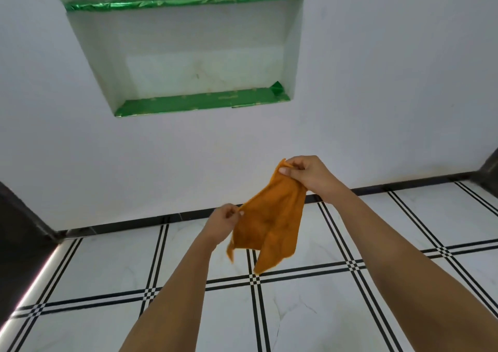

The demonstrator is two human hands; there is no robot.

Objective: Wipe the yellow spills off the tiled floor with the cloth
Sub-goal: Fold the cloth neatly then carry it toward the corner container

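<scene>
White plastered wall [377, 82] fills the upper view. Below it is a glossy white tiled floor [310, 311] crossed by black double lines, with a black skirting strip [134, 223] along the join. A recessed wall niche [188, 55] has ledges lined in green foil.

A soft orange cloth [269, 225] hangs in the air above the floor tiles, held between both hands. The right hand [307, 175], the higher one, pinches the top corner with thumb and curled fingers. The left hand [222, 225], lower, pinches the cloth's left edge.
</scene>
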